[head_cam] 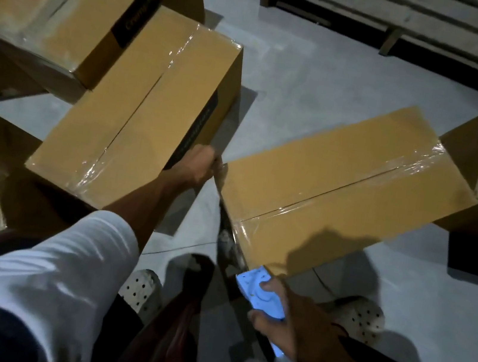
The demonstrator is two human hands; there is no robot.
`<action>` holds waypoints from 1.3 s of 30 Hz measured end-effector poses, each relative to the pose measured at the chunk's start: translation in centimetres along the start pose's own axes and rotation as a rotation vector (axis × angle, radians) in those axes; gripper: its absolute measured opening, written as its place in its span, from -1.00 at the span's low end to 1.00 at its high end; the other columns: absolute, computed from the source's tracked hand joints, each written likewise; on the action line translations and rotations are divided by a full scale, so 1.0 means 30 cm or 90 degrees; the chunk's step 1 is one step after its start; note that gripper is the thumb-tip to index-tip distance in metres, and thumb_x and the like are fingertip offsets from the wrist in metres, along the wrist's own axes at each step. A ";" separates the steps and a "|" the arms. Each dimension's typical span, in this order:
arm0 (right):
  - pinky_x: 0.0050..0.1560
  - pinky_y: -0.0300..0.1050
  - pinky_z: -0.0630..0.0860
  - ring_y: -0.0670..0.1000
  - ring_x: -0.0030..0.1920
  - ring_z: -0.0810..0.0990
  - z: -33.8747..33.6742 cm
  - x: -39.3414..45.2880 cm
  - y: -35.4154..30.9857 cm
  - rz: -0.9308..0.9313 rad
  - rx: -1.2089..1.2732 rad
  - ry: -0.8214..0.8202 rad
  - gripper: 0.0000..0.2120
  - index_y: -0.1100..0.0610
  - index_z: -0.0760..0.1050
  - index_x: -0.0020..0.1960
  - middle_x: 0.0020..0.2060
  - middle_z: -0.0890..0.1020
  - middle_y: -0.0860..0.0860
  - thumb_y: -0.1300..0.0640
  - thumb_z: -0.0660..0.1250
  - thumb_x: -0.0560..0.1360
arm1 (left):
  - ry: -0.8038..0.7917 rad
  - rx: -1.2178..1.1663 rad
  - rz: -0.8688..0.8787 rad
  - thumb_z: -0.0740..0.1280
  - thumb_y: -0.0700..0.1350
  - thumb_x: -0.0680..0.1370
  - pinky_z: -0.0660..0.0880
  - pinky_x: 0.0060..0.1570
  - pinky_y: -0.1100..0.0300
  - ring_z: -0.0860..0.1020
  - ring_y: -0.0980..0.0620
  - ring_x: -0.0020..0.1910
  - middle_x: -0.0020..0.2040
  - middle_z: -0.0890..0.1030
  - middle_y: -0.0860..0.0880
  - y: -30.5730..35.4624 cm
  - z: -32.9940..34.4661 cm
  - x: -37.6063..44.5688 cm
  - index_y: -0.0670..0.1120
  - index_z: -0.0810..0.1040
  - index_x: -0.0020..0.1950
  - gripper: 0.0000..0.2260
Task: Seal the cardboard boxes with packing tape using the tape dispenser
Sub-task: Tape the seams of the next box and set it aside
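Box (345,191) lay on floor, long axis running away to my right | left hand (199,165) pinched tape end at its near-left corner | right hand (281,322) gripped dispenser (260,293) just below near edge, closer.

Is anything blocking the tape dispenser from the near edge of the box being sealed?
Nothing visible does. The right hand holds the tape dispenser at the box's near corner; the left hand grips the far end of that edge.

Dim, hard shadows — soft, wide-angle bowing
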State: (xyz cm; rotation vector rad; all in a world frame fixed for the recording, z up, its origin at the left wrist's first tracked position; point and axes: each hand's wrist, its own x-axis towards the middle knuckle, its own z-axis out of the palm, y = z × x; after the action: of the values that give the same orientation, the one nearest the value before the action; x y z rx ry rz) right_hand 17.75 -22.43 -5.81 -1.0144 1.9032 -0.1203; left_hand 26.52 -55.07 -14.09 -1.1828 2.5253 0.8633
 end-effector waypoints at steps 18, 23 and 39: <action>0.07 -0.03 0.52 0.07 0.11 0.59 0.107 0.050 -0.039 -0.009 -0.080 0.080 -0.42 -0.12 0.30 0.21 0.06 0.61 -0.05 -0.38 0.03 0.30 | 0.126 -0.005 0.004 0.28 -0.26 0.62 0.52 -0.15 0.04 0.55 -0.08 -0.14 -0.02 0.63 -0.21 -0.051 0.050 -0.027 -0.25 0.63 0.02 -0.86; 0.02 -0.04 0.51 0.08 0.07 0.61 0.097 0.052 -0.024 0.000 -0.111 0.095 -0.42 -0.11 0.28 0.23 0.03 0.61 -0.01 -0.36 0.01 0.31 | 0.122 -0.033 -0.021 0.27 -0.24 0.63 0.60 -0.06 -0.05 0.59 -0.10 -0.11 -0.03 0.63 -0.19 -0.048 0.055 -0.033 -0.24 0.62 0.01 -0.85; 0.02 -0.08 0.45 0.07 0.08 0.59 0.031 -0.019 -0.056 -0.018 -0.142 0.144 -0.53 -0.13 0.26 0.31 0.01 0.57 0.00 -0.29 0.19 0.48 | 0.176 -0.061 -0.026 0.23 -0.13 0.67 0.47 -0.16 0.01 0.54 -0.11 -0.11 -0.08 0.58 -0.17 -0.039 0.077 -0.043 -0.23 0.59 -0.06 -0.76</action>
State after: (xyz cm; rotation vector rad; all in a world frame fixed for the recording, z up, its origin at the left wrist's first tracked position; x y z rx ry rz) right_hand 19.59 -22.83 -5.14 -1.2205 2.1430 -0.0403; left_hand 28.13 -53.47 -15.88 -1.4707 2.6864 0.8738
